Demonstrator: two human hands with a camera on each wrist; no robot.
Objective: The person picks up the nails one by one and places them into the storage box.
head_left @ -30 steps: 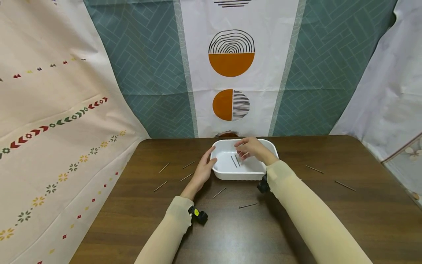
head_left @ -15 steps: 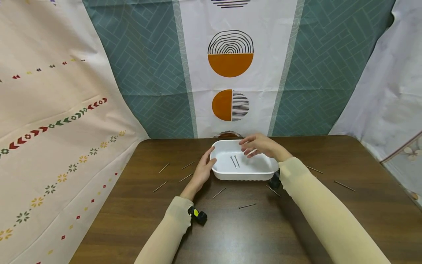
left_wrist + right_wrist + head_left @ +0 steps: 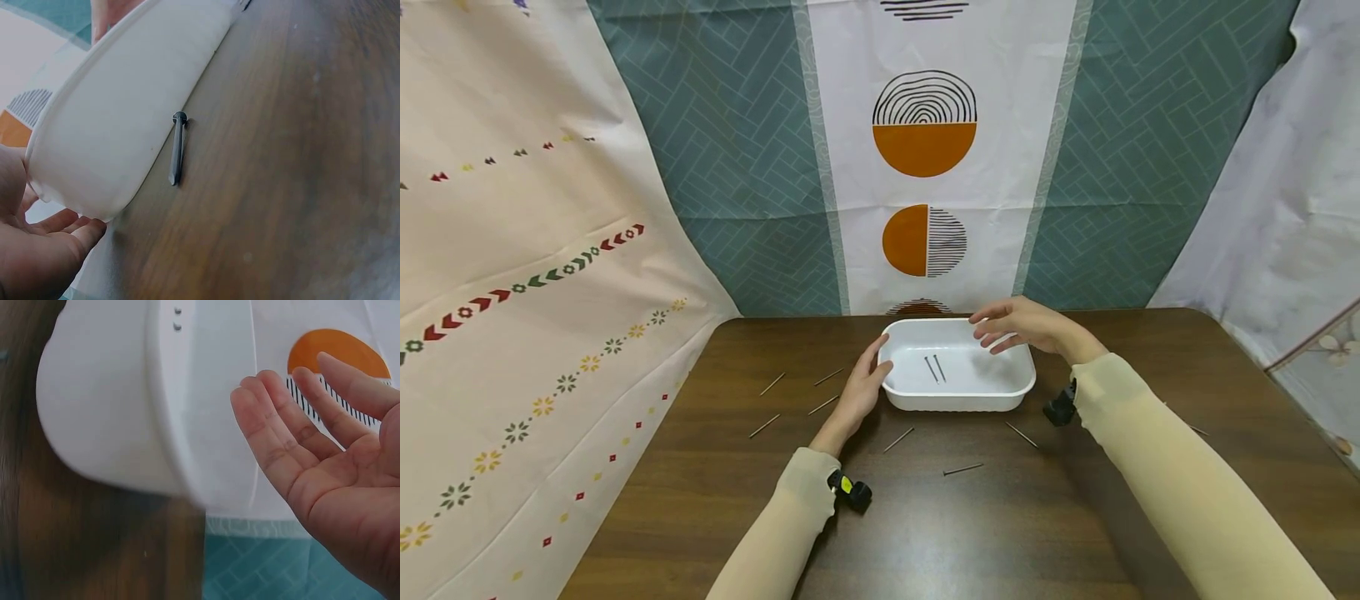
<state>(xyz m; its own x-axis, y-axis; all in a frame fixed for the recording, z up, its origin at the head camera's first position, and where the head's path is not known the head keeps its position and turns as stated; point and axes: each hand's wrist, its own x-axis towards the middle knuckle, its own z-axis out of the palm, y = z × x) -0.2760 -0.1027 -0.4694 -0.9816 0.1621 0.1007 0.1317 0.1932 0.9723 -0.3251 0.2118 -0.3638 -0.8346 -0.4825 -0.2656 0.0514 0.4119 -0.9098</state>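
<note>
White, round-cornered tray (image 3: 958, 402): long axis rightward from my left grip (image 3: 859, 388), clasped on its end; right grip (image 3: 1036, 324), loosely spread, holds nothing.

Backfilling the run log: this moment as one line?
left hand: holds white tray end | right hand: over tray, empty | in tray: two nails | on table: more nails
</note>
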